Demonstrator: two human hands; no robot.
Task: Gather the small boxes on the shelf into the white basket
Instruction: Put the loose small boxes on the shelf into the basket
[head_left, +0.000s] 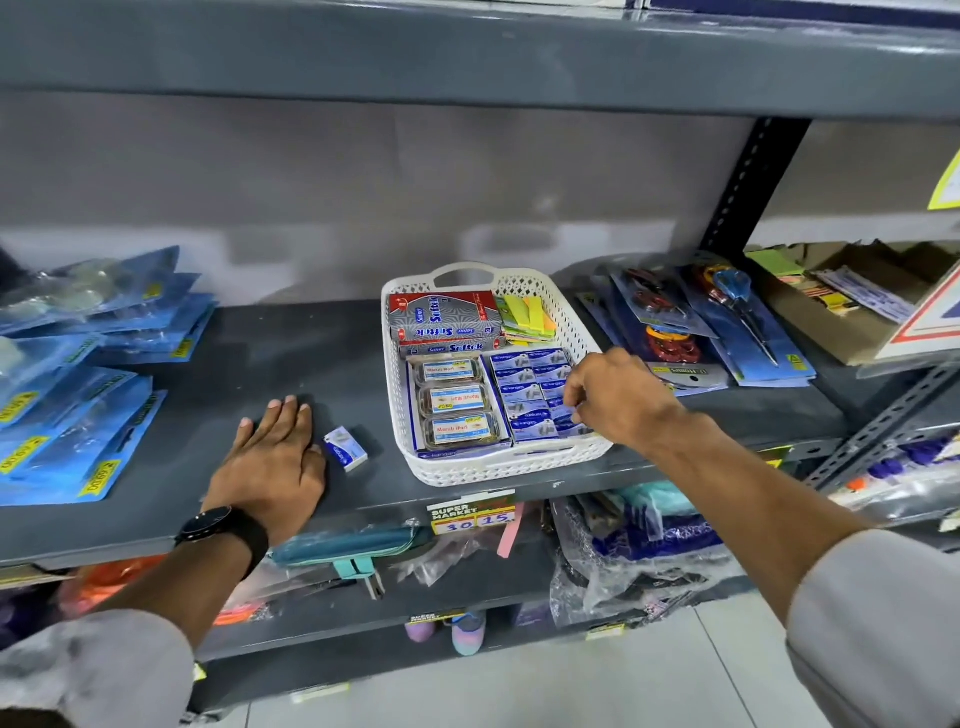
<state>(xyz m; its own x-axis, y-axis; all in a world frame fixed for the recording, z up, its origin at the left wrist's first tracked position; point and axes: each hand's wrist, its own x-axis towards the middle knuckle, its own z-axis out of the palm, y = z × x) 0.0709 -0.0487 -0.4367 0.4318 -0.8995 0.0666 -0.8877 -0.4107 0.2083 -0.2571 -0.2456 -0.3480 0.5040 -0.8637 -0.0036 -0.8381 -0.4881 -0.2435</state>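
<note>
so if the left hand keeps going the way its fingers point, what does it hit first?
Left hand lies flat on the shelf, fingers toward the back. Ahead is only bare shelf, then the back wall. The loose small box sits beside it, off that line.

Seeing 1 small box (345, 448) loose on shelf, 1 white basket (498, 465), 3 clear tins (453, 400) inside, 2 hands approx.

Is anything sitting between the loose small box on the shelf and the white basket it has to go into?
Nothing visible. The small box lies on bare shelf just left of the white basket, beside the left hand. The right hand is over the basket's right side, off that path.
</note>
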